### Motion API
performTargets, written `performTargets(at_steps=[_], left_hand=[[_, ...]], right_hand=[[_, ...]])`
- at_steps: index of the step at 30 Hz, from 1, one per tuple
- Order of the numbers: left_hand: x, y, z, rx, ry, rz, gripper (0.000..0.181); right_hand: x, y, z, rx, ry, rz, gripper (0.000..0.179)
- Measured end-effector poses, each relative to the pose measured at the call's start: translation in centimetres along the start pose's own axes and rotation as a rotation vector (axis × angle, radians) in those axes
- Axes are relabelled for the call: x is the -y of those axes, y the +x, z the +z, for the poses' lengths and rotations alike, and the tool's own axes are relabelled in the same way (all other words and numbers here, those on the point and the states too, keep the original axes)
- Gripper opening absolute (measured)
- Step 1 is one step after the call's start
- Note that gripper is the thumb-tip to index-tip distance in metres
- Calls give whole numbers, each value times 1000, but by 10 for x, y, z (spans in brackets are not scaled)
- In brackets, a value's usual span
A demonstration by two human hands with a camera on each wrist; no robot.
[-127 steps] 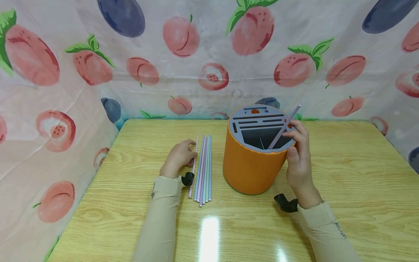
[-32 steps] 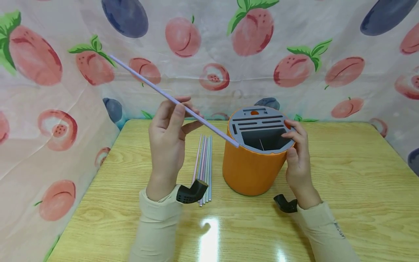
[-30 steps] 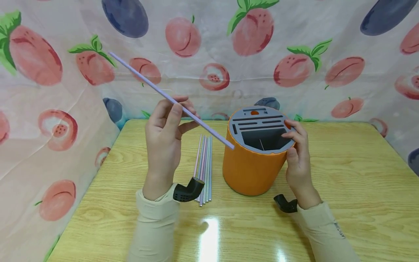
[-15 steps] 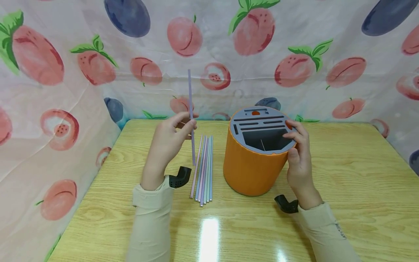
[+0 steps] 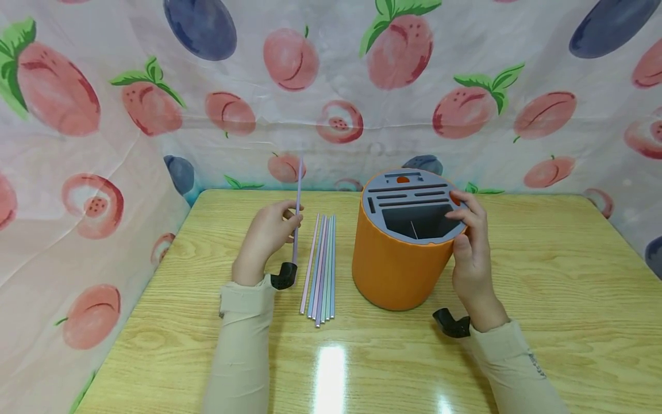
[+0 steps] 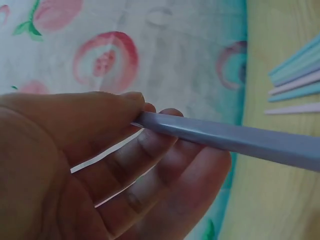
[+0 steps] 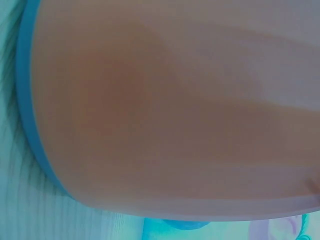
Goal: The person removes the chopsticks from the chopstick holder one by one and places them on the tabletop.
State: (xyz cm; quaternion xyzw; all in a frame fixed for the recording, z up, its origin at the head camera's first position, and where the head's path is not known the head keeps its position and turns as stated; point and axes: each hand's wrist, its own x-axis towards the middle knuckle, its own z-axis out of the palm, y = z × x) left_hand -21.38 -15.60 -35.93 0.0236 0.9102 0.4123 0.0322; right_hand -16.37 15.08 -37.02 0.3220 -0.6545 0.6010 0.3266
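Observation:
My left hand [image 5: 269, 233] pinches a lilac chopstick [image 5: 299, 181] low over the table, left of a row of pastel chopsticks [image 5: 319, 287]. In the left wrist view, thumb and fingertips grip this chopstick [image 6: 250, 140] near one end. One pink chopstick [image 5: 309, 267] lies slightly apart at the row's left side. My right hand [image 5: 473, 259] holds the rim of an orange knife and utensil holder [image 5: 403, 270], thumb outside, fingertips over the grey slotted top [image 5: 372, 221]. The holder's side [image 7: 150, 125] fills most of the right wrist view.
The wooden table [image 5: 558, 276] ends at a fruit-patterned cloth [image 5: 331, 69] behind and at the left. In the holder's top are narrow slots and one large dark opening [image 5: 429, 221] with a thin divider. No chopstick sticks out of it.
A lilac chopstick leaning in the holder earlier is out of it. My left hand has tilted the lilac chopstick toward upright and lowered it left of the row. The right hand stays put.

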Motion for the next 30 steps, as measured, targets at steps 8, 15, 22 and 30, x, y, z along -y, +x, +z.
performTargets(at_steps=[8, 15, 22, 30], left_hand=[[19, 9, 8, 73, -40, -95, 43], [29, 12, 20, 171, -45, -169, 68], [37, 10, 37, 251, -82, -188, 69], [44, 9, 46, 275, -95, -199, 65]], right_hand=[[0, 0, 1, 3, -14, -4, 58], [-1, 0, 0, 3, -24, -8, 58], [0, -1, -4, 0, -49, -12, 57], [-3, 2, -2, 5, -48, -15, 58]])
